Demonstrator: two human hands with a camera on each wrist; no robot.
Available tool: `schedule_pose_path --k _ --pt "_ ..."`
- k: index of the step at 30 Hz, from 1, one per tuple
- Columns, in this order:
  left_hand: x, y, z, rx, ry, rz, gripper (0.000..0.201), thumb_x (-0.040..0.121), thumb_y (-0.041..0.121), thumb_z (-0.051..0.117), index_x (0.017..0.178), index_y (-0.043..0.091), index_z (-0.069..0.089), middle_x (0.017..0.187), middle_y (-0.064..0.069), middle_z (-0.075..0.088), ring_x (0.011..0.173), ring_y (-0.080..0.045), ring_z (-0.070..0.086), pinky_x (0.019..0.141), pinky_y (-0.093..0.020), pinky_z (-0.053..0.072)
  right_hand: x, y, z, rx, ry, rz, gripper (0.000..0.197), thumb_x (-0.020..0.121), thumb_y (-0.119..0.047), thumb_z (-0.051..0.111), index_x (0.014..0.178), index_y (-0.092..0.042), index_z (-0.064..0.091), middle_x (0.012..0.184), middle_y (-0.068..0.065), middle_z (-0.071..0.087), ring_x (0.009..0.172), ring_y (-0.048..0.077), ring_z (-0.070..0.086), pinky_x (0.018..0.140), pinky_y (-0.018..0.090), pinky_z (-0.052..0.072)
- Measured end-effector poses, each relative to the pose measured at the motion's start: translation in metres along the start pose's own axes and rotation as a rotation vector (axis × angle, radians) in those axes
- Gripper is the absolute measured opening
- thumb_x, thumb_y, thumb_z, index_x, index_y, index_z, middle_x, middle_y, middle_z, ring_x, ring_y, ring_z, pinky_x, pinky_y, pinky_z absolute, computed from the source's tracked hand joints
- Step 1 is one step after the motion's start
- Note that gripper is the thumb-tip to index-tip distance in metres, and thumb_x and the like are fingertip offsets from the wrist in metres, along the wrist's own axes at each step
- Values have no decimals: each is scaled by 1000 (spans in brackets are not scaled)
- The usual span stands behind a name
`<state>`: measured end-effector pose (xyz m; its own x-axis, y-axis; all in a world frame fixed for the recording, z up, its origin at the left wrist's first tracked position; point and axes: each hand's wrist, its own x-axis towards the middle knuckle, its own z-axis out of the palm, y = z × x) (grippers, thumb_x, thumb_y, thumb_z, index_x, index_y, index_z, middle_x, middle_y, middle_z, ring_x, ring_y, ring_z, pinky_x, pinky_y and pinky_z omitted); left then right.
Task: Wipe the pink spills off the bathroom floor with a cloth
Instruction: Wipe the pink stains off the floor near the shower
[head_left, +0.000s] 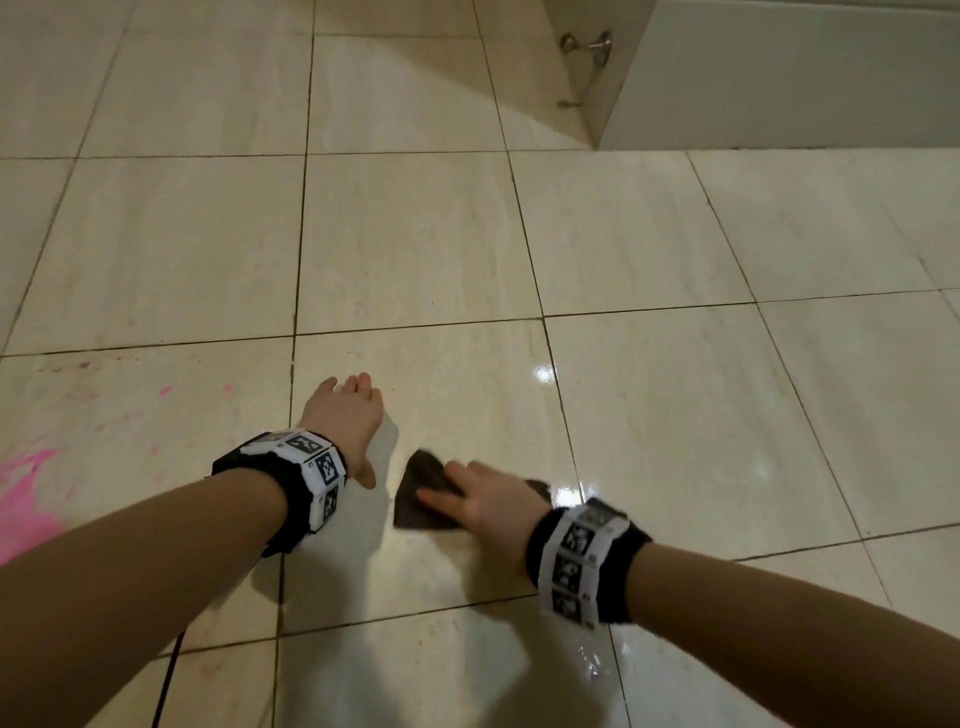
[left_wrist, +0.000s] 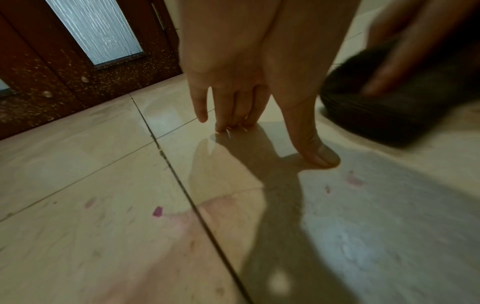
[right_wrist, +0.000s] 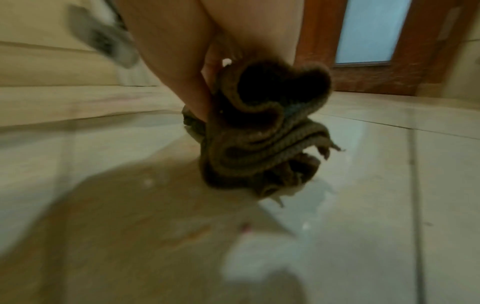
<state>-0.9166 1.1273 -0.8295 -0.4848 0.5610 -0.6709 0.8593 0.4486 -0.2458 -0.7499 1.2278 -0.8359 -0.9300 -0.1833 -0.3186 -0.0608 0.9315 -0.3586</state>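
A dark brown cloth (head_left: 415, 493) lies bunched on the beige tiled floor (head_left: 415, 234). My right hand (head_left: 478, 499) sits on top of it and grips it, pressing it down. In the right wrist view the cloth (right_wrist: 259, 133) is folded in thick layers under my palm, my thumb against its side. My left hand (head_left: 353, 415) is open just left of the cloth, its fingertips (left_wrist: 223, 125) and thumb touching the tile. A large pink spill (head_left: 26, 499) lies at the far left edge, with small pink spots (head_left: 166, 391) above it. Faint pink marks (left_wrist: 157, 211) show near my left hand.
A white cabinet corner (head_left: 779, 78) with a metal fitting (head_left: 587, 52) stands at the back right. A brown door with frosted glass (left_wrist: 52, 72) borders the floor. Wet, shiny tile (head_left: 566, 493) lies beside the cloth. A thin black cable (head_left: 166, 686) hangs under my left forearm.
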Motion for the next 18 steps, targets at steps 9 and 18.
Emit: schedule_pose_path --k 9,18 --pt "-15 -10 14 -31 14 51 111 78 66 58 151 12 -7 158 -8 -13 147 -19 0 118 -43 1 -23 33 -12 164 191 333 58 85 -4 55 139 -22 43 124 10 46 106 29 52 89 30 41" --pt "-25 -3 12 36 -48 99 118 75 63 65 150 14 -13 157 -9 -17 147 -22 1 117 -43 -3 -83 34 -7 -64 -221 248 62 93 -17 48 148 -17 21 138 17 32 115 31 47 90 37 43"
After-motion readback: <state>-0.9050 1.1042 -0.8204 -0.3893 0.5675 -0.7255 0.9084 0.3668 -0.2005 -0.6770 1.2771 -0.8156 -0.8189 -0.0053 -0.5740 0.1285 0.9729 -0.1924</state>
